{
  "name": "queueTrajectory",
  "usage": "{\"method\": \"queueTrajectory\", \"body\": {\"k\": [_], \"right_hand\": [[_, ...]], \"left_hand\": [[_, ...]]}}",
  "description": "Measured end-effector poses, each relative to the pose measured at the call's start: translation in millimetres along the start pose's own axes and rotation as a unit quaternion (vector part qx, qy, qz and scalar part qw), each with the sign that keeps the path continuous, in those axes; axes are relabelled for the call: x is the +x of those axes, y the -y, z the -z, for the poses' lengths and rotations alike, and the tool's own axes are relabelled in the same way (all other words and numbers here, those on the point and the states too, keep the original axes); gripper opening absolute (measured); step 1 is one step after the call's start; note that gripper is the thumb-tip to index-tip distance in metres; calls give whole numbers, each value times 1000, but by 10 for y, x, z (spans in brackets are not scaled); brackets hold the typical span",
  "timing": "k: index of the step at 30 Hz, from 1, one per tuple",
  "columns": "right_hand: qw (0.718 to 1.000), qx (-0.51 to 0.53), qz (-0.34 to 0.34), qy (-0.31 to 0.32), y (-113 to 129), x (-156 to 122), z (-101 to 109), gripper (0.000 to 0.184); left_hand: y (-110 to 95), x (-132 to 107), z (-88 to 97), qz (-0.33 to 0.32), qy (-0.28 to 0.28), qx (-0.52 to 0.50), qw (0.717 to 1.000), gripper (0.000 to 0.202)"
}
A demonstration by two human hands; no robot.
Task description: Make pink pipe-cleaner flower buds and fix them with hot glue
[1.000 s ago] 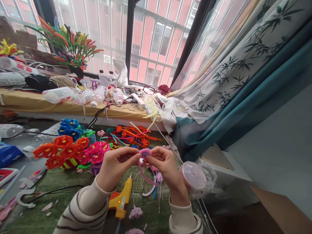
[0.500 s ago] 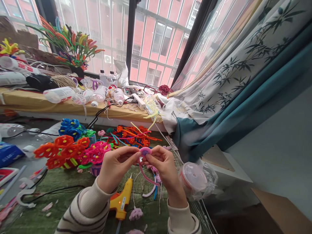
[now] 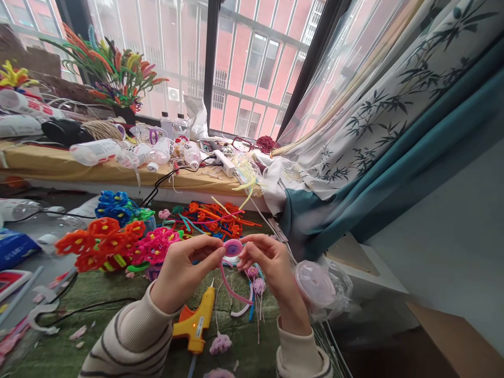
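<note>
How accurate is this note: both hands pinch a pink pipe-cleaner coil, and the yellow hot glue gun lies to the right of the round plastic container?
Not quite: the yellow hot glue gun lies to the left of the round plastic container, as the head view shows. The rest stands: the left hand and right hand both pinch the pink pipe-cleaner coil.

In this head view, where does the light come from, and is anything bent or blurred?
Head view: daylight enters through the window, with no strong shadows; wide-lens distortion tilts the window frame; the left hand and right hand look fairly sharp.
</note>
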State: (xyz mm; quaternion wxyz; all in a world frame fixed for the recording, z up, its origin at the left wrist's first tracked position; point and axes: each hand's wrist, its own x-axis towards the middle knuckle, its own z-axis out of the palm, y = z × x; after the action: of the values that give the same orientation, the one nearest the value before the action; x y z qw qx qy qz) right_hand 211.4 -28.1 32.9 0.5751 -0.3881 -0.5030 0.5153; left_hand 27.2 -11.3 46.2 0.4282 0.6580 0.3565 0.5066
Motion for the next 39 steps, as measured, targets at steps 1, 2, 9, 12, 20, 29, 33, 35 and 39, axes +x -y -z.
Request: {"method": "queueTrajectory", "body": {"k": [1, 2, 9, 12, 20, 29, 33, 35, 39], "right_hand": [[1000, 0, 6, -1, 7, -2, 14, 25], [1000, 1, 10, -2, 15, -4, 20, 24], [1000, -5, 9, -7, 51, -10, -42, 28], [1000, -1, 7, -4, 43, -3, -59, 27], [1000, 8, -12, 22, 44, -16, -1, 26], [1000, 8, -9, 13, -1, 5, -6, 25], [999, 9, -22, 39, 4, -4, 33, 27], [998, 8, -27, 52, 6, -13, 70, 28], [997, 0, -34, 66, 14, -23, 111, 29]], "left_hand": [[0, 1, 3, 2, 5, 3, 1000, 12], [-2, 1, 2, 2, 9, 8, 1000, 12], [-31, 5, -21, -8, 22, 30, 999, 12], [-20, 4, -19, -15, 28, 34, 999, 12], [-7, -6, 9, -8, 18, 39, 999, 13], [-1, 5, -30, -18, 28, 50, 998, 13], [5, 2, -25, -20, 30, 55, 998, 13], [6, 1, -17, -21, 31, 53, 998, 12], [-1, -1, -21, -20, 33, 49, 998, 12]]}}
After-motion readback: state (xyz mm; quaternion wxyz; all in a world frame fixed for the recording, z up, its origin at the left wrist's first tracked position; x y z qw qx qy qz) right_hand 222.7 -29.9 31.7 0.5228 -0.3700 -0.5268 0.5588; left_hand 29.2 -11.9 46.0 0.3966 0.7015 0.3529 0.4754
